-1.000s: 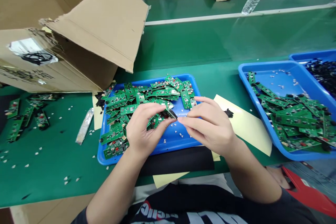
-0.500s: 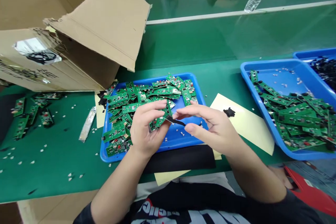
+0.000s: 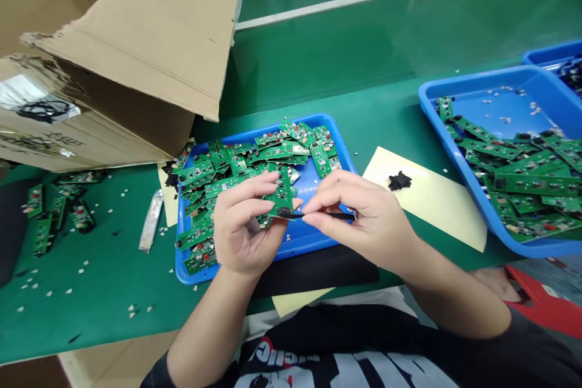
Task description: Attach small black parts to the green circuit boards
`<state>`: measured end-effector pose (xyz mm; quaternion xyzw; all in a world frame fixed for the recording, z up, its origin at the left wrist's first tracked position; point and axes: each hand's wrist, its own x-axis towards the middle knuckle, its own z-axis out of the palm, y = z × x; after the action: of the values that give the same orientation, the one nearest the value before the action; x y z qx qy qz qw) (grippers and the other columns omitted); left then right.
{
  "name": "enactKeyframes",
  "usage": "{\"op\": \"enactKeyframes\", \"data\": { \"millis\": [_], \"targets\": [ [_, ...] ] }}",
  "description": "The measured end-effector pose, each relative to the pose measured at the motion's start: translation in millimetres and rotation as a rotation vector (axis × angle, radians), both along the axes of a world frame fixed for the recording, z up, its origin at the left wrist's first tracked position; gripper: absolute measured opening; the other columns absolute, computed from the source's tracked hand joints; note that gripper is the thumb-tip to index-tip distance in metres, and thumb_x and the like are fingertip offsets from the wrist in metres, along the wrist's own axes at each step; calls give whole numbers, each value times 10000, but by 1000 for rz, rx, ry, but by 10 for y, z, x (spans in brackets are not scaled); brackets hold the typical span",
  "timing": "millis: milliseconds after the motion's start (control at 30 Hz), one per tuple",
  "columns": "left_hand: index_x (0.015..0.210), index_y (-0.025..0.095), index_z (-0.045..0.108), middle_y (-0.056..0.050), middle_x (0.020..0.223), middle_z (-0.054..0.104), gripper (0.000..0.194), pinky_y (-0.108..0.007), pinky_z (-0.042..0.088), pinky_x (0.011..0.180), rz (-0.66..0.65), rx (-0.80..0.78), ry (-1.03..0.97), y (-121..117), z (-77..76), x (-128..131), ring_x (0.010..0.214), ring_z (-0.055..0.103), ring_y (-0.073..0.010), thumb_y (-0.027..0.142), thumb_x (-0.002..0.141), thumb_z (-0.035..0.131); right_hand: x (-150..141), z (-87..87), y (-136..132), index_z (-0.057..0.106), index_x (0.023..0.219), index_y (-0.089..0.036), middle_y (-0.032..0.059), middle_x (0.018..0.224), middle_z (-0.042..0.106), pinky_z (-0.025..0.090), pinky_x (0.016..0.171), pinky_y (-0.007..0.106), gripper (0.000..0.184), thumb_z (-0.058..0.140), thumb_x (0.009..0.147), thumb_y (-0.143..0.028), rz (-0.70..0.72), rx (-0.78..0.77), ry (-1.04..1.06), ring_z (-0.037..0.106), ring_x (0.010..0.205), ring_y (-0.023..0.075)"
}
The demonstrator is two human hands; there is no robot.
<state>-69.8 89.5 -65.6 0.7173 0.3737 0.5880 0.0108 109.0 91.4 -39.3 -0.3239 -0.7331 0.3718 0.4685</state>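
Note:
My left hand (image 3: 243, 224) is closed around the edges of a green circuit board (image 3: 282, 191), holding it tilted above the blue tray (image 3: 325, 124). At the board's near end sits a small black-edged connector (image 3: 285, 212). A slim black tool that looks like tweezers (image 3: 339, 216) is pinched between the thumb and fingers of my right hand (image 3: 359, 212). Its left end meets or nearly meets the connector; I cannot tell which. Beneath my hands, many green circuit boards (image 3: 197, 176) lie heaped in the tray.
Right of me stands a second blue tray (image 3: 430, 94) of boards. Yellow paper (image 3: 436, 212) with a black clump (image 3: 400, 181) lies between the trays. An open cardboard box (image 3: 150, 30) leans in from the left. Loose boards (image 3: 43, 233) and a silvery packet (image 3: 151, 221) lie left.
The board has turned so its face and connector show. My right fingers have closed in a pinch on the black tool, now level beside the board. The view has shifted slightly.

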Motion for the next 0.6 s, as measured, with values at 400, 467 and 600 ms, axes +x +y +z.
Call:
{"op": "enactKeyframes", "data": {
  "millis": [400, 467, 600],
  "targets": [
    [764, 189, 514, 35, 907, 644, 281, -318, 610, 816, -166, 0, 31, -10, 69, 42, 900, 705, -161, 141, 680, 778, -28, -12, -3, 605, 773, -164, 17, 811, 554, 473, 596, 228, 106, 593, 807, -64, -73, 168, -35, 546, 722, 100],
    [803, 201, 537, 35, 929, 649, 270, -319, 611, 812, -212, -23, 3, -9, 64, 47, 906, 705, -162, 130, 687, 771, -29, -19, -3, 601, 784, -172, 24, 818, 555, 488, 619, 249, 101, 580, 832, -86, -79, 240, -46, 556, 756, 116],
    [1025, 223, 588, -9, 994, 652, 404, -349, 602, 847, -342, -88, -88, -11, 21, 81, 972, 690, -192, 55, 690, 739, -18, -18, -1, 609, 820, -173, 38, 834, 563, 509, 674, 285, 87, 567, 856, -105, -102, 324, -62, 569, 785, 131]
  ]
}}
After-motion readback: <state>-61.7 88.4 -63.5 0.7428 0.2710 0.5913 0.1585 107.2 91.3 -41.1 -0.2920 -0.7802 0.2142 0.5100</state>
